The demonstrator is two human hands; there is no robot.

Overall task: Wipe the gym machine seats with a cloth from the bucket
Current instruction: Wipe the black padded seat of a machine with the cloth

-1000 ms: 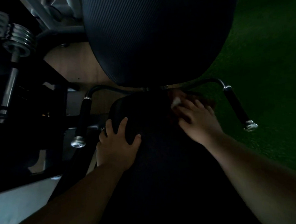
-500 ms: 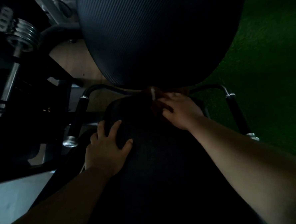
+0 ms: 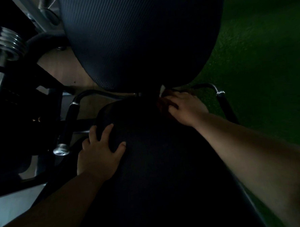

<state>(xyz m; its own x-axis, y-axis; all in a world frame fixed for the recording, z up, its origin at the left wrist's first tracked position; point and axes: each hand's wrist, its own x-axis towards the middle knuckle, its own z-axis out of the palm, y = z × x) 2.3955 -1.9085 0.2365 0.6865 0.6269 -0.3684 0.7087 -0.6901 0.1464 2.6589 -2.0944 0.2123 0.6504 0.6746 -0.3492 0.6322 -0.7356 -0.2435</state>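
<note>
The black seat pad (image 3: 149, 166) fills the lower middle, very dark. Above it stands the ribbed black backrest (image 3: 141, 40). My right hand (image 3: 186, 109) is at the seat's far right edge, just under the backrest, fingers bent over a dark reddish cloth (image 3: 162, 103) and pressing it to the pad. A white tag of the cloth sticks up by the backrest. My left hand (image 3: 99, 151) rests on the seat's left edge with fingers spread and thumb on top, holding nothing. No bucket is in view.
Black grip handles with chrome ends flank the seat, one at the left (image 3: 66, 129) and one at the right (image 3: 226, 107). Chrome weight plates on a bar (image 3: 8, 46) sit at the upper left. Green turf floor (image 3: 265, 62) lies on the right.
My right hand has slid the cloth away from me, up to the seat's far edge under the backrest. My left hand has stayed on the seat's left edge.
</note>
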